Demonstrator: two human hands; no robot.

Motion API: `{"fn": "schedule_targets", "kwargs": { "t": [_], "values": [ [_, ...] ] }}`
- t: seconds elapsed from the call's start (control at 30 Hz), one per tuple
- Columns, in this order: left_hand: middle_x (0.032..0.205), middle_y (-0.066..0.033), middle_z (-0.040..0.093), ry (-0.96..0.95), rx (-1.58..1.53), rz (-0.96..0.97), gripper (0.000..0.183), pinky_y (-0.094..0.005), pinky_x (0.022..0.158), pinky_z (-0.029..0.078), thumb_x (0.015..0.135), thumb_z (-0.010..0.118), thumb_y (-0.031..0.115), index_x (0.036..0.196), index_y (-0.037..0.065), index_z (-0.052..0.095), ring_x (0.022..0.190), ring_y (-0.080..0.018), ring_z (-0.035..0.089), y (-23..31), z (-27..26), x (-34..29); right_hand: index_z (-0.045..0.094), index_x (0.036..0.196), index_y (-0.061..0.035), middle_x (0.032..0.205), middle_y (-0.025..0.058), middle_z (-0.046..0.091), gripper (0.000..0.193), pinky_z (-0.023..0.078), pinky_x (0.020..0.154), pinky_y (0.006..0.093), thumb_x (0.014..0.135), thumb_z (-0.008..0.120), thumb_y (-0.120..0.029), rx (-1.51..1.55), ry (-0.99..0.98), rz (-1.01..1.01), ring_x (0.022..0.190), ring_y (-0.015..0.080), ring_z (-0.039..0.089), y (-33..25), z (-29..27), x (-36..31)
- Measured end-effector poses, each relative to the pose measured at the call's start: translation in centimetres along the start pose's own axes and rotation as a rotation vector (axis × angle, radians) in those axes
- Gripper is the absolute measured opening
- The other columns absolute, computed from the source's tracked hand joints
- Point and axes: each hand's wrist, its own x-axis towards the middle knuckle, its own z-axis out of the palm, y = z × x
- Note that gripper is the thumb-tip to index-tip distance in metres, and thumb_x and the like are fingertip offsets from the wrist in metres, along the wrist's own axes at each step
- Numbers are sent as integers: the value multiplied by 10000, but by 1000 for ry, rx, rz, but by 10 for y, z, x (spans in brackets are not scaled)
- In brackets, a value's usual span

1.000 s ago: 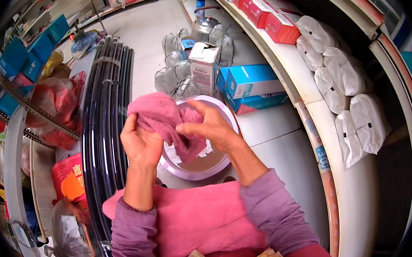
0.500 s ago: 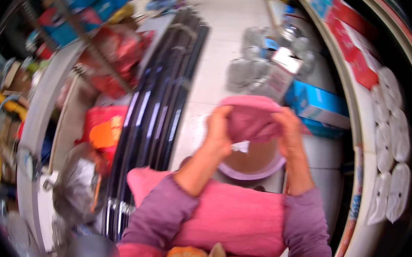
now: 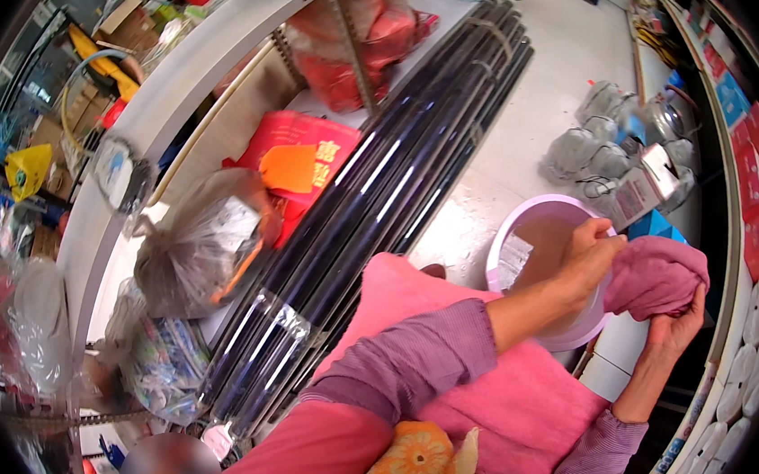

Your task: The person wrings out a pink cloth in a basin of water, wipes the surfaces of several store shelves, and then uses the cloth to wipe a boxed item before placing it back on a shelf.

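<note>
A dusky pink cloth (image 3: 656,274) hangs bunched between my two hands, at the right rim of a lilac basin (image 3: 499,235). My left hand (image 3: 591,259) reaches across the basin and grips the cloth's left edge with curled fingers. My right hand (image 3: 679,328) holds the cloth's lower right side from below, fingers closed on it. Murky brown water (image 3: 549,236) fills the basin, and a pale patch like a label or reflection shows at its left inside. Bright pink fabric (image 3: 474,391) covers my lap.
Long dark wrapped poles (image 3: 367,202) lie diagonally left of the basin. Clear plastic jugs (image 3: 584,151) and a white box (image 3: 641,187) stand beyond it. Shelving with white packs (image 3: 756,312) runs close on the right. At left are a grey plastic bag (image 3: 204,243) and a red bag (image 3: 349,45).
The view has swung left, so the scene sits further right. My hands and the cloth have moved from above the basin to its right rim, still gripping.
</note>
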Motion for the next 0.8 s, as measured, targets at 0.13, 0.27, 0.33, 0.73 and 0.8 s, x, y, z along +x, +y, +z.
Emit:
{"fn": "schedule_targets", "kwargs": {
  "t": [0.13,0.27,0.33,0.73,0.8],
  "values": [
    [1031,-95,592,-71,48,48,402,-269,840,429,810,619,183,1137,-42,555,967,-159,541,11,-12,-11,464,1288,14,1346,148,476,429,325,1078,458,950,479,-252,-52,41,-5,1256,279,445,2,12,-9],
    [967,-77,613,-132,44,189,338,-277,810,445,823,614,184,1084,-28,583,923,-140,553,34,-32,-32,420,1324,21,1374,146,448,455,297,1093,458,948,464,-232,-91,22,48,1277,285,422,12,33,-32],
    [958,-78,618,-151,125,326,313,-285,803,453,828,617,185,1064,-19,597,911,-139,560,50,-47,-48,406,1332,25,1374,143,451,460,290,1093,466,942,469,-209,-68,-24,86,1277,285,422,12,27,-29],
    [1084,-96,620,431,105,-75,340,-283,847,480,901,595,196,1148,-37,576,993,-175,595,40,-273,-208,429,1296,33,1339,173,471,402,325,1077,465,970,376,-196,-30,-151,109,1253,291,451,26,27,-48],
    [1049,-99,629,355,-253,-274,294,-291,829,504,903,576,155,1127,-35,582,957,-177,614,15,-283,-224,436,1290,24,1332,168,477,397,338,1069,468,976,356,-204,-34,-149,117,1251,291,453,24,21,-50]
  ]
}}
